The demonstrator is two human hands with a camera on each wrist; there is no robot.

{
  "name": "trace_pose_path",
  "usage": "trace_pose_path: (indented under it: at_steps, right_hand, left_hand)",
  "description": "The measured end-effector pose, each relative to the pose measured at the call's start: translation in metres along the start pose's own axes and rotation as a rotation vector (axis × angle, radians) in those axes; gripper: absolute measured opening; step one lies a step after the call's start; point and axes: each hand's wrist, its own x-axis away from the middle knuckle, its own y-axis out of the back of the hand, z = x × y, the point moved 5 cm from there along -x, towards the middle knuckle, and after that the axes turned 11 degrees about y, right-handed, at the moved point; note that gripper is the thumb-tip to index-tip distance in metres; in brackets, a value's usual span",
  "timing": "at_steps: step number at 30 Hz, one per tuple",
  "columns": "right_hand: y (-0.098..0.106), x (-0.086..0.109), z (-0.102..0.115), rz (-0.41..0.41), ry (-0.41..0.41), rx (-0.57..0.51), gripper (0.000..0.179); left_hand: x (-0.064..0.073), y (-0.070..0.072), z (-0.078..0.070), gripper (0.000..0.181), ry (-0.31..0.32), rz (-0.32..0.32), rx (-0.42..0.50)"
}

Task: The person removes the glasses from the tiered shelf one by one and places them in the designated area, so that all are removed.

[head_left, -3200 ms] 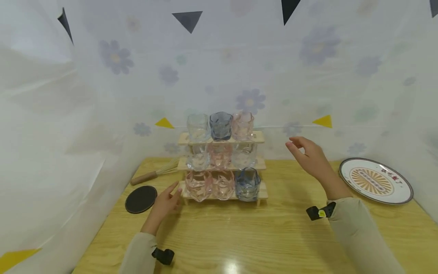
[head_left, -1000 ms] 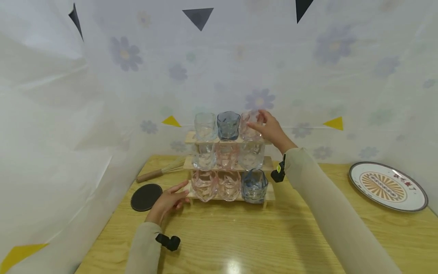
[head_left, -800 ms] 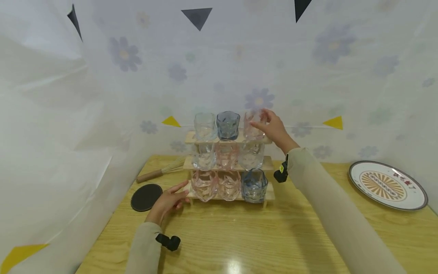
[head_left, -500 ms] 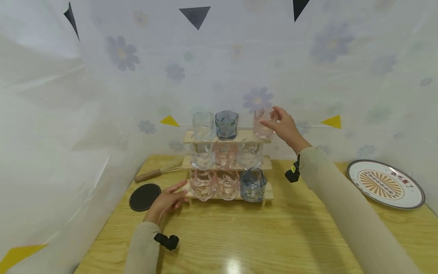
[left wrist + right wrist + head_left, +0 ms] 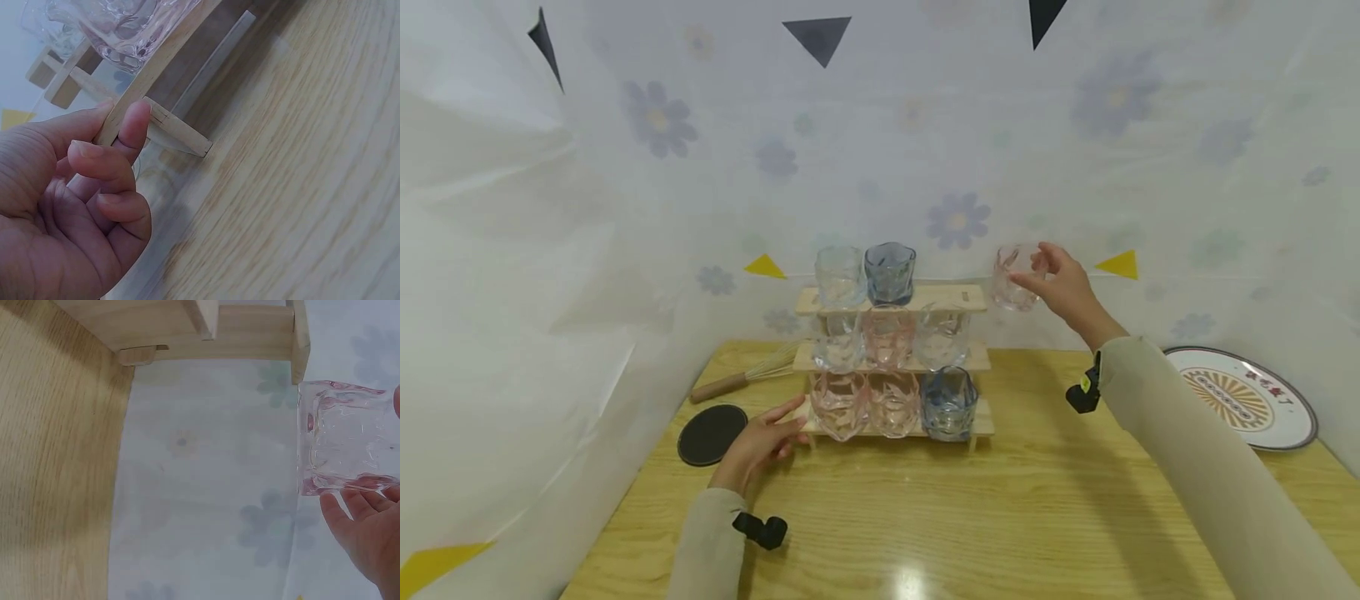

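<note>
Status: pinches pink glass in right hand, aloft beside rack | nips bottom board in left hand | Risk: could drop glass through shallow pinch (partly cropped, hard to judge) or jolt rack by tugging.

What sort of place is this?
Perhaps a makeshift kitchen corner: wavy pink, blue and clear glass tumblers on a tiered pale-wood rack, a wooden-handled wire whisk, and flower-printed white sheeting behind.
</note>
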Motion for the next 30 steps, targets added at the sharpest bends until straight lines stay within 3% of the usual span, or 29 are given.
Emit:
trace_pose_path:
  at_steps: [7, 13, 30]
  right_hand:
    - [-0.010, 0.015, -0.029, 0.002, -0.042, -0.053, 0.098]
    - [-0.026, 0.025, -0.049, -0.008, -0.047, -0.099, 0.096]
    - [-0.070, 0.051, -0.106, -0.023, -0.096, -0.185, 0.098]
  left_hand:
    - [0.002, 0.001, 0.001, 0.056, -0.007, -0.003, -0.016]
    - [0.001, 0.000, 0.003, 0.058, -0.016, 0.020, -0.008]
    - [-0.001, -0.001, 0.002, 0.055, -0.020, 0.008, -0.002]
